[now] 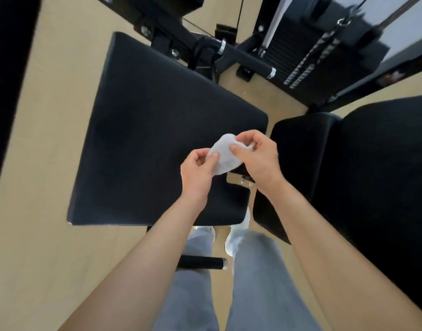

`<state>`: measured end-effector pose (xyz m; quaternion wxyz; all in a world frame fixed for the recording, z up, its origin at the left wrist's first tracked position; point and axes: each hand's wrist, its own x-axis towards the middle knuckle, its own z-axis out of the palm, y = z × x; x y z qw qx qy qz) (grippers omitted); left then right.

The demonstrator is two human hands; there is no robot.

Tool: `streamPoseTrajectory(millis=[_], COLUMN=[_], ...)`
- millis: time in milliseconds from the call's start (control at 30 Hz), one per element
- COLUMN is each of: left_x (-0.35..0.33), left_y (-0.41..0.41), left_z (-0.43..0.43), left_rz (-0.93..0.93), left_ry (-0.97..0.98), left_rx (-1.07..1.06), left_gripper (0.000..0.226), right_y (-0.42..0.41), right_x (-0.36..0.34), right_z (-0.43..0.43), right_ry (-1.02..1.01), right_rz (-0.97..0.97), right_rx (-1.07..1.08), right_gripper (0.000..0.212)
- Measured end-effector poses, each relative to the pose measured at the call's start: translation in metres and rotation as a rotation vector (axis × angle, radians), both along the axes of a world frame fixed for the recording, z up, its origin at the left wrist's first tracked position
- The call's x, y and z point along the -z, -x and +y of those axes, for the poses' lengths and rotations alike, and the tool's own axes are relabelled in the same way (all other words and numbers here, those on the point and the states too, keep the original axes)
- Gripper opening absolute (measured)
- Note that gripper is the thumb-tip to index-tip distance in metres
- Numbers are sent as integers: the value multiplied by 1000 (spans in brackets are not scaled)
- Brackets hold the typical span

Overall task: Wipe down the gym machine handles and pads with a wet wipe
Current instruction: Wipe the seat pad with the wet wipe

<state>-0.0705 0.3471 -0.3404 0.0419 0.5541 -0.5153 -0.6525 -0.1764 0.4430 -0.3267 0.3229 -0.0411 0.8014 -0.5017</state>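
Observation:
A crumpled white wet wipe is held between both hands above the near right part of a large black seat pad. My left hand pinches its lower left edge. My right hand pinches its upper right side with thumb and fingers. A second black pad stands to the right. A black foam handle with chrome end caps sticks out of the machine frame beyond the seat. Another short black handle lies low, near my legs.
The machine's black frame and a weight stack with cables rise at the top. The floor is tan wood. A dark upright runs along the left edge. My grey trousers and white shoes stand between the two pads.

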Motion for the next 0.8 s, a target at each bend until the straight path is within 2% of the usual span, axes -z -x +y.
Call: streamPoseTrajectory(millis=[167,367,467,600,700,800], left_x=[14,34,44,58,66,71], left_y=[63,138,171,214,242,260], left_z=[-25,-49,-57,-70,-79,-89], left_rz=[27,-51,-76,-53,-22,12], left_ry=[62,152,159,32,-115,-218], left_rx=[33,6,-71,-261,-444,-587], left_gripper=[14,8,4,6,6,7], right_y=[66,139,170,208,230,245], right_x=[21,52,63,74,83,94], right_z=[-33,-70,-86,-108,-128,-142], right_ry=[-65,-207,-297,-308,-229,-197], right_rz=[91,303,481,639,621,582], right_rx=[47,-124,-202,-252,-208,-257], right_gripper=[19,15,11,7,7,14])
